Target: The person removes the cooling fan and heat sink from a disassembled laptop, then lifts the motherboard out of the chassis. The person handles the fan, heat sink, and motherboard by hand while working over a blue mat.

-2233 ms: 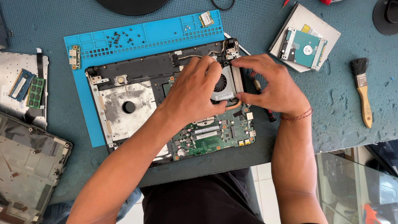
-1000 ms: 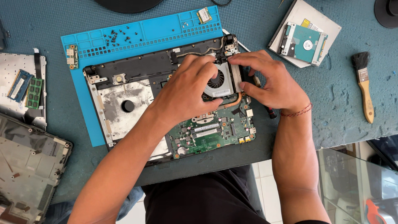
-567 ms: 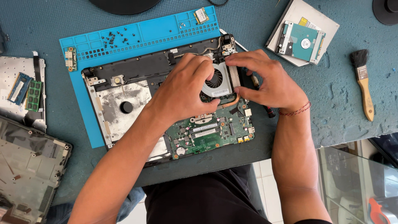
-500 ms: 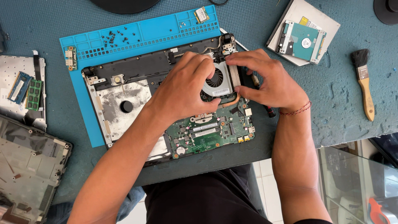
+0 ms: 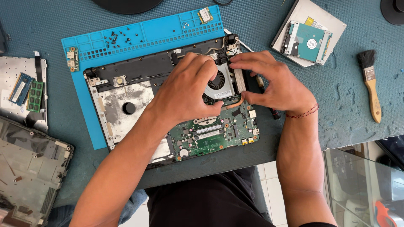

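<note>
At the centre of the head view, an opened laptop chassis lies on a blue work mat, which rests on a teal table surface. I have both hands on the cooling fan at the far right corner of the chassis.

1. Left hand: fingers curled over the left edge of the fan, thumb at its near edge. It is closed on the fan housing.
2. Right hand: fingertips pressed to the far right edge of the fan and the finned heat sink beside it, thumb at the near side. It grips that edge; a dark tool handle shows under the palm, but I cannot tell whether the hand holds it.
3. Fan: seated in the chassis, just far of the green motherboard.

Progress, as I judge it: disassembly is well advanced. Loose screws lie in the mat's trays, two memory modules rest on a panel at the left, a removed cover lies near left, and a hard drive sits on an optical drive at the far right. A brush lies at the right, well apart. The fan and motherboard are not yet out.
</note>
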